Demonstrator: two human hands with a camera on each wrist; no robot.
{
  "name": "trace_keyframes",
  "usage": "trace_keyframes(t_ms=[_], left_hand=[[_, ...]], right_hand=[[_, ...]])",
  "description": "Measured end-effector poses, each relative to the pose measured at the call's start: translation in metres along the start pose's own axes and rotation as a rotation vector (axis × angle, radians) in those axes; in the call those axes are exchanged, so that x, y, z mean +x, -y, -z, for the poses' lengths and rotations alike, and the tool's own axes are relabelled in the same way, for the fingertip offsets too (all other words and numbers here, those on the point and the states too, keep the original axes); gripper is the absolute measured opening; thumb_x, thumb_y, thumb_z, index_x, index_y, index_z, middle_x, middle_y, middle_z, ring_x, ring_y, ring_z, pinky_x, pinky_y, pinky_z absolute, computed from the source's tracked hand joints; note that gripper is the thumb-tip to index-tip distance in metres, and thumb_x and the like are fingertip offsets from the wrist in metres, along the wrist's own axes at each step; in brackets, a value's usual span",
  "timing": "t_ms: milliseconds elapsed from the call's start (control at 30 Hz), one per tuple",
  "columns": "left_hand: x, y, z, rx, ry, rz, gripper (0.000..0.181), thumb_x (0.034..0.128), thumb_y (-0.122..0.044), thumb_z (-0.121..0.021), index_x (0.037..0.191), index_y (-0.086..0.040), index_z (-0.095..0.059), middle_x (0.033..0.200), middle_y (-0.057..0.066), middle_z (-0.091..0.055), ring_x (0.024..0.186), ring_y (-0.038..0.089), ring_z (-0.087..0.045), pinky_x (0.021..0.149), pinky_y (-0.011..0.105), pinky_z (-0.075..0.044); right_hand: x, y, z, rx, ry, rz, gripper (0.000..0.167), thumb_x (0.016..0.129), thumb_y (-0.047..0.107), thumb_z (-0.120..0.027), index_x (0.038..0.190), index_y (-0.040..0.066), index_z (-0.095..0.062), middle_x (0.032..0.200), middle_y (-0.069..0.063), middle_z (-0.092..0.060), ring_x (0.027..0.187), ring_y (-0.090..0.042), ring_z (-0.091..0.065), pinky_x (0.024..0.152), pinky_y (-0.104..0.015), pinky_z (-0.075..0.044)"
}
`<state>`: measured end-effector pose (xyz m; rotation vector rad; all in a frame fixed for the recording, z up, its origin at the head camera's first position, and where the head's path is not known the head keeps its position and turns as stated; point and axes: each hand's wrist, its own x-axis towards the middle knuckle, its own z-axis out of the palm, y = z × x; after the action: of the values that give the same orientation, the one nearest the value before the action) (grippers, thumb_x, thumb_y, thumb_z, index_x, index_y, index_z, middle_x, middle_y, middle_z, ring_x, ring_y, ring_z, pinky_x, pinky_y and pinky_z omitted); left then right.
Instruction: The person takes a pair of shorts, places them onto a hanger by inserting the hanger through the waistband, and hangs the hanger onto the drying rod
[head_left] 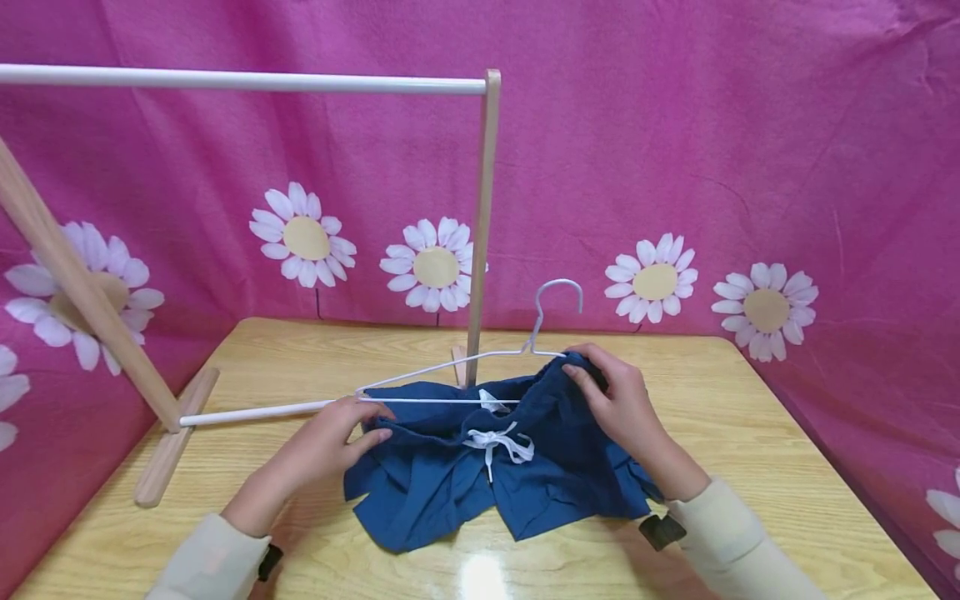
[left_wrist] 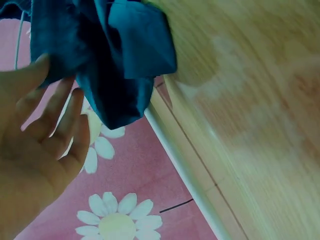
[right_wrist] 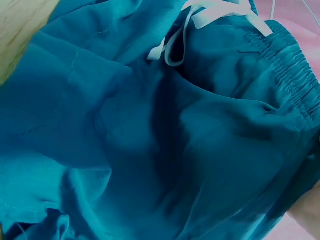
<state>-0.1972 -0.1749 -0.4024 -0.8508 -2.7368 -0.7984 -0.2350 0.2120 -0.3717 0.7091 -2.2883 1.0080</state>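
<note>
Dark blue shorts (head_left: 427, 496) with an elastic waistband and a white tied drawstring (head_left: 517, 450) are held waist-up over the table. My left hand (head_left: 330, 442) pinches the waistband at its left side; in the left wrist view its thumb (left_wrist: 37, 70) lies against the cloth. At the other side my right hand (head_left: 622, 400) grips the waistband around the right end of a white hanger (head_left: 442, 365). That end is hidden in the cloth. The hanger's left corner shows just above my left fingers, and its hook points up. Only a bit of the right hand appears in the right wrist view.
Behind and to the left stands a garment rack with a white top bar (head_left: 300, 81), wooden posts (head_left: 483, 225) and a low white bar (head_left: 255, 413). The wooden table (head_left: 757, 500) is enclosed by pink cloth (head_left: 675, 125) printed with daisies.
</note>
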Motion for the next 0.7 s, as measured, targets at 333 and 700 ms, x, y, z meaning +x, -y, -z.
trace_keyframes(t_ms=[333,700], left_hand=[[0.006,0.0,0.004,-0.144,-0.272,0.113,0.014,0.0971,-0.007,-0.067,0.11,-0.002,-0.068,0.098,0.012,-0.073,0.081,0.021,-0.065,0.066,0.033,-0.06],[0.008,0.007,0.014,-0.407,-0.503,0.132,0.014,0.0998,0.001,-0.06,0.111,0.008,-0.064,0.102,0.024,-0.071,0.088,-0.005,-0.067,0.076,0.015,-0.055]], right_hand=[[-0.003,-0.003,0.0,0.006,-0.037,0.008,0.019,0.094,0.002,-0.069,0.113,0.004,-0.071,0.104,-0.008,-0.075,0.094,-0.02,-0.068,0.089,-0.01,-0.045],[-0.004,-0.005,0.006,0.025,-0.119,0.018,0.019,0.092,-0.002,-0.071,0.11,0.001,-0.072,0.101,-0.01,-0.075,0.088,-0.017,-0.065,0.085,-0.01,-0.045]])
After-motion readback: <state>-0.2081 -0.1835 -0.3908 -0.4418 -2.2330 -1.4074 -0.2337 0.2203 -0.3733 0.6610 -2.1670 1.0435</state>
